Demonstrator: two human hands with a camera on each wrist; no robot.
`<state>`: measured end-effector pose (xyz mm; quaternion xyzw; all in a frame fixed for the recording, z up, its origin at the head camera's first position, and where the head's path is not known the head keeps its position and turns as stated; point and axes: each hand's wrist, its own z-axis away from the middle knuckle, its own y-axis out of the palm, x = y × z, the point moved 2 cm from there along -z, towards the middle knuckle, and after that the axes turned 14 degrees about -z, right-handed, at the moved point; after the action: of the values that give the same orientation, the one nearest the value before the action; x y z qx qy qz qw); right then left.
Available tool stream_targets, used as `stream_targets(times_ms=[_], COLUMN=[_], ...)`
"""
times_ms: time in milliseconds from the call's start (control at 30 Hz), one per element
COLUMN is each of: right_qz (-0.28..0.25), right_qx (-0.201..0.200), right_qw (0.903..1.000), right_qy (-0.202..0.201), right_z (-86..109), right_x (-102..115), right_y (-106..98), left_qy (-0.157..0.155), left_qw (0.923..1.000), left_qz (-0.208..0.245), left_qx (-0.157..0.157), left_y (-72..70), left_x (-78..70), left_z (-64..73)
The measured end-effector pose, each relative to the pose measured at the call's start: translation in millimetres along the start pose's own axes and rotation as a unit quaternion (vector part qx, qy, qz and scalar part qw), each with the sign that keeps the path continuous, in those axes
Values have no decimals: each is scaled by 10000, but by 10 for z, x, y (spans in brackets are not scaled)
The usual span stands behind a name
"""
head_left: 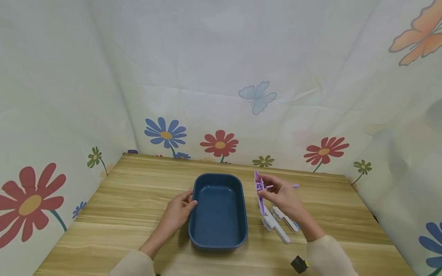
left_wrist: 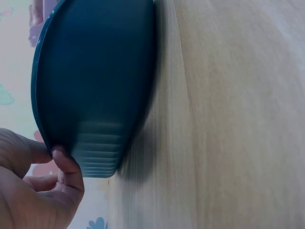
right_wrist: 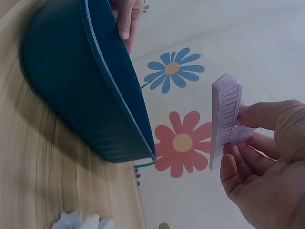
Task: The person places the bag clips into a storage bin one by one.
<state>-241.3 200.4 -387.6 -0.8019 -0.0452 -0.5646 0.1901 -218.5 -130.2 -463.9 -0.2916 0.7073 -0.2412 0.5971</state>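
Note:
A dark blue plastic bin [head_left: 218,245] with rounded corners stands on the table, nothing inside. My left hand [head_left: 178,210] pinches its left rim between thumb and fingers, as the left wrist view shows. To the right of the bin, my right hand [head_left: 281,193] holds a long purple bag clip [right_wrist: 225,119] raised above the table, thumb and fingers at its middle. Under and beside that hand lie white bag clips [head_left: 277,228] with flower-shaped knobs. The end of another purple strip [head_left: 295,186] shows behind the right hand.
A small black and yellow object [head_left: 299,264] lies by the right sleeve at the table's near side. Wood-grain tabletop [head_left: 145,184] spreads around the bin. Flower-printed cloth [head_left: 221,115] walls it at the back and both sides. Something dark purple [head_left: 132,151] sits at the back left corner.

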Motion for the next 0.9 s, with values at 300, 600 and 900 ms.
stream_targets(times_ms=[300,600,900], right_qz=[52,5,103], right_qx=[45,228,439], right_qw=[9999,9996,9990], right_qy=[-136,-158,-45], right_z=[-103,-198,-295], right_x=[2,-3,36], right_y=[180,380,587], left_qy=[8,14,60], left_qw=[10000,9999,9999], left_qz=[35,112,105], left_qx=[-8,-22,-67], left_y=[-1,-7,13], left_x=[0,-3,9], left_z=[-7,-3,-9])
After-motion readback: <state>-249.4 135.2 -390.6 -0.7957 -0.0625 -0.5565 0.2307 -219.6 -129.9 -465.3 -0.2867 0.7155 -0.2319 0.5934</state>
